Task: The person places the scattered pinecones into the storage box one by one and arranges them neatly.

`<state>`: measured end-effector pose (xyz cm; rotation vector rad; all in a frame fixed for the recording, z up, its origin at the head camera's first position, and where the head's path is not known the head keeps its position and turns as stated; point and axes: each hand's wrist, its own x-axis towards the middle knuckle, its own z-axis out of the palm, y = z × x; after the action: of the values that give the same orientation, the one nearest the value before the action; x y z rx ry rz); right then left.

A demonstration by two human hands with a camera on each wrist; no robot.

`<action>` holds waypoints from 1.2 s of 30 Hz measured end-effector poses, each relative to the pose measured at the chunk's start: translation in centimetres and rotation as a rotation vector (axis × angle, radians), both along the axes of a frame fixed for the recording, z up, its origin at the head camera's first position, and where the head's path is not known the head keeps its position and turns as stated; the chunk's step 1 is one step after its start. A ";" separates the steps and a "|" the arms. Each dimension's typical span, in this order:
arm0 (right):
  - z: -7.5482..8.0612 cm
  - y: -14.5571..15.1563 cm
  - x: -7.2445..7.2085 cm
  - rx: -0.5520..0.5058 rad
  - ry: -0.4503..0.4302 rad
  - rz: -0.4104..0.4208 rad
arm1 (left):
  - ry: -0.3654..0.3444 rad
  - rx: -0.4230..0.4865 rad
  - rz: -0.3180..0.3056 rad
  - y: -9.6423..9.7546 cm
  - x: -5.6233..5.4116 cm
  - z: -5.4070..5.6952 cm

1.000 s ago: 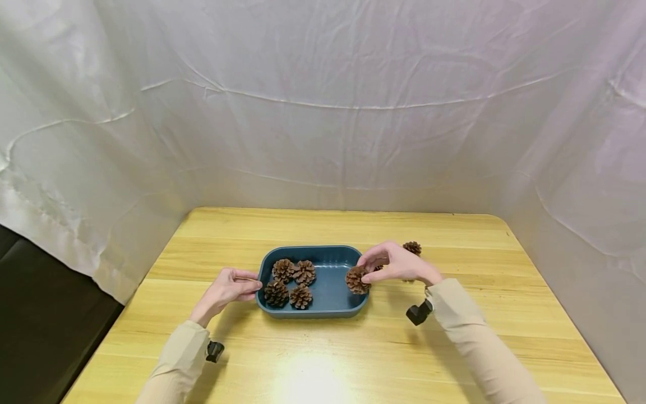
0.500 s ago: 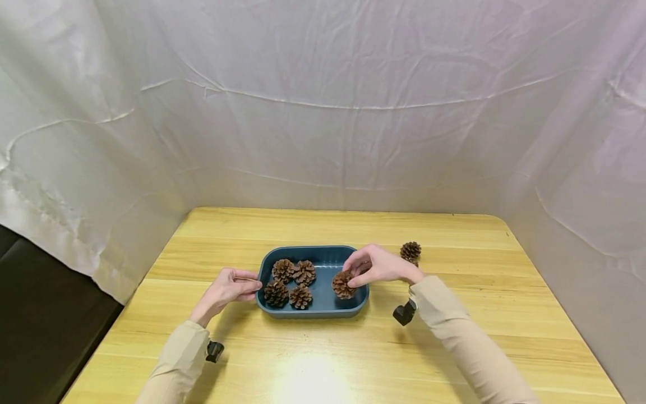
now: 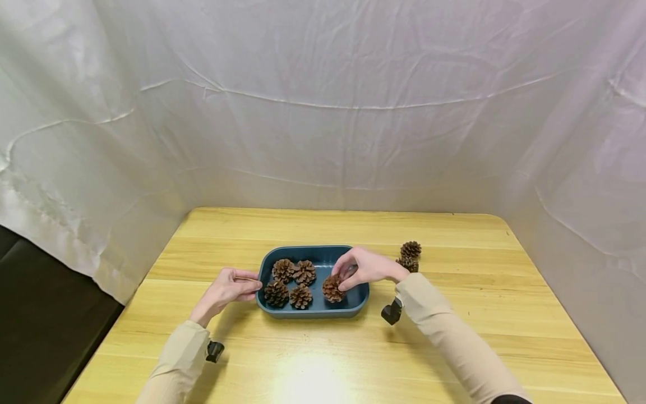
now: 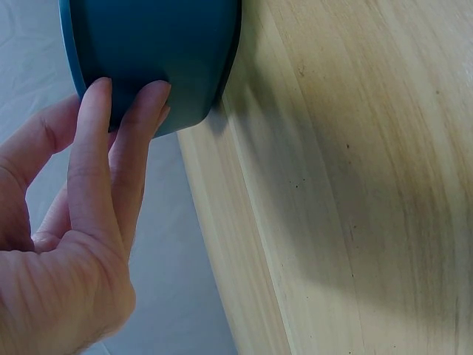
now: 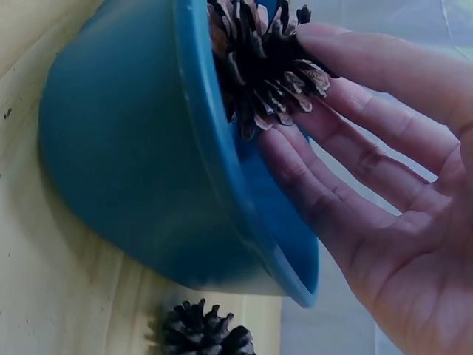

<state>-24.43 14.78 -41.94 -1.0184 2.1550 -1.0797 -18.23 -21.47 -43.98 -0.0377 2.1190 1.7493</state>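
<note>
A dark teal, rounded rectangular tray [image 3: 323,315] stands on the table with several brown pine cones in its left half, among them one pine cone [image 3: 276,293] near the left end. My left hand [image 3: 229,290] holds the tray's left end, fingertips at the rim and outer wall; the left wrist view shows fingers [image 4: 93,155] against that wall. My right hand [image 3: 367,266] pinches another pine cone [image 3: 332,288] between thumb and fingertips over the tray's right half. In the right wrist view this held pine cone [image 5: 266,70] shows just past the rim, its far side hidden.
Two more pine cones lie on the wooden table [image 3: 469,314] right of the tray: a farther pine cone [image 3: 411,249] and a nearer pine cone [image 3: 409,264], partly behind my right wrist. A pale cloth curtain [image 3: 323,140] encloses the table's back and sides.
My right hand has carried its pine cone leftward and slightly nearer, from the tray's right rim to over its inside. Two pine cones behind that hand now show more. My left hand stays put.
</note>
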 end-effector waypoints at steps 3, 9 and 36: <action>-0.3 -0.5 -0.1 0.010 -0.016 0.004 | 0.000 0.001 -0.001 0.0 0.0 0.0; -0.8 -1.3 -0.3 0.035 -0.016 0.014 | 0.001 0.007 -0.003 0.0 0.0 -0.1; -1.4 -3.2 -0.3 0.148 -0.015 0.003 | 0.000 0.000 -0.001 0.0 0.0 0.0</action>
<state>-24.73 11.57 -43.29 -0.9427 2.1840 -0.9087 -18.23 -21.50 -43.98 -0.0364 2.1188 1.7481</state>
